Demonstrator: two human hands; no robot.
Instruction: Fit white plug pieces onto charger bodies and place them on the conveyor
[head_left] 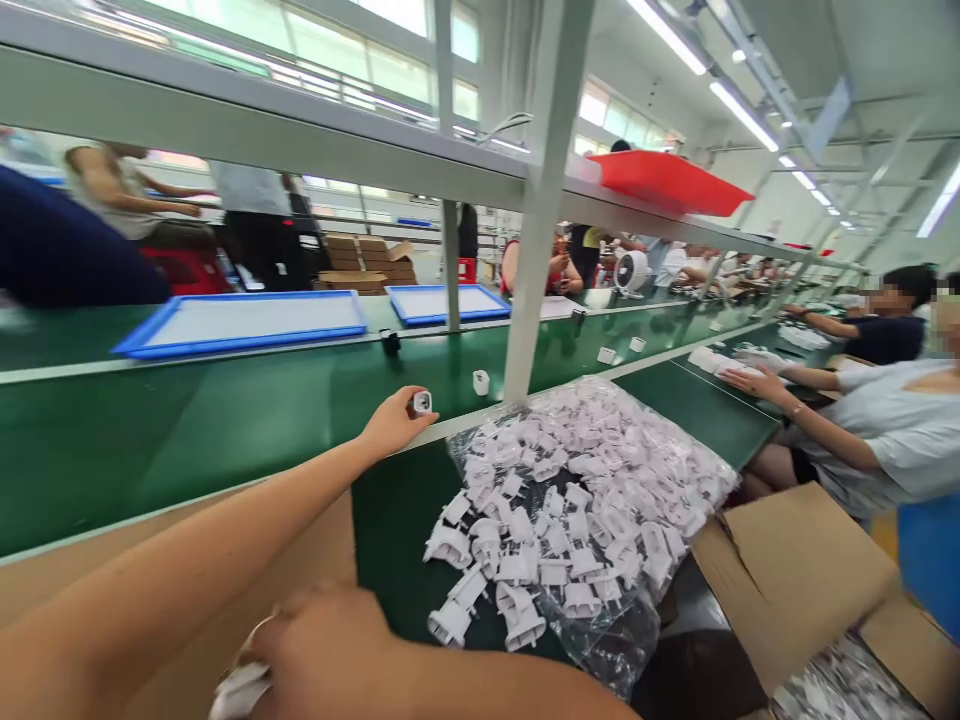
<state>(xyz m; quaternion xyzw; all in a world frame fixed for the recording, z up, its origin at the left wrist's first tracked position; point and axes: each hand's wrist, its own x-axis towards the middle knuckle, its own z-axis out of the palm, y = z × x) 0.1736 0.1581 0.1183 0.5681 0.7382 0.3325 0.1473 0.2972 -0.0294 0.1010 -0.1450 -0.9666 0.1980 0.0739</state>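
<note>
My left hand [397, 418] reaches out over the green conveyor belt [300, 400] and pinches a small white plug housing [422, 403], whose open end with dark parts inside faces me. Low in the view, my right hand [319, 650] is curled and blurred around a white plastic piece [241, 690], partly hidden by the fingers. Right of my left hand, another white plug housing [481, 382] stands alone on the belt. A big heap of white plastic plug parts [555, 510] lies on a clear plastic bag [622, 640] on the green bench.
A metal post [536, 220] rises beside the heap, carrying a shelf with a red tray [667, 182]. Blue-rimmed trays [255, 320] lie beyond the belt. An open cardboard box [810, 570] stands lower right. A co-worker's hands [754, 385] handle white parts at the right.
</note>
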